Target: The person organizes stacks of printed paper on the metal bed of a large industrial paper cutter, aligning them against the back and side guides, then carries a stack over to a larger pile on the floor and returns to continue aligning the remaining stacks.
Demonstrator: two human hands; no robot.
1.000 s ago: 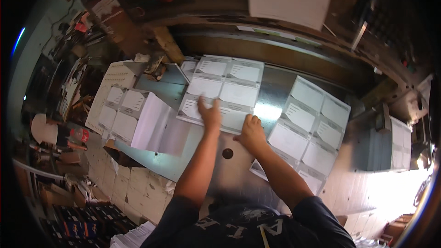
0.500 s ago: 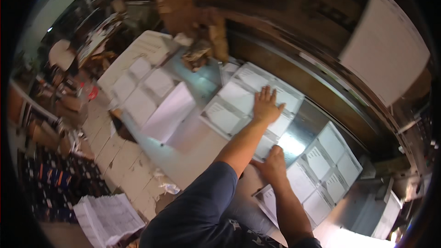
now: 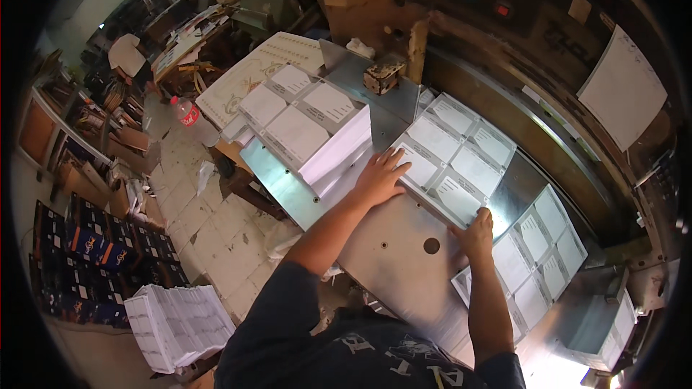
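Observation:
A stack of printed sheets (image 3: 460, 166), white panels with grey borders, lies on the metal table (image 3: 393, 234) in front of me. My left hand (image 3: 383, 177) is open, its spread fingers touching the near left edge of the stack. At the near right corner is my right hand (image 3: 476, 235), thumb apart from the fingers, which rest against the stack's side and are partly hidden. A second stack of the same sheets (image 3: 530, 252) lies to the right. Further left stands a taller stack of similar printed sheets (image 3: 306, 114).
A dark machine front (image 3: 497, 50) with lit buttons runs along the far side. A paper sheet (image 3: 624, 90) hangs from it. Left of the table are a plastic bottle (image 3: 186, 113), dark boxes (image 3: 97, 245) and a pile of paper (image 3: 179, 324). Another person (image 3: 127, 55) is far left.
My left hand has come off the top of the middle stack to its near left edge. My right hand stays at the near corner. The whole view has shifted.

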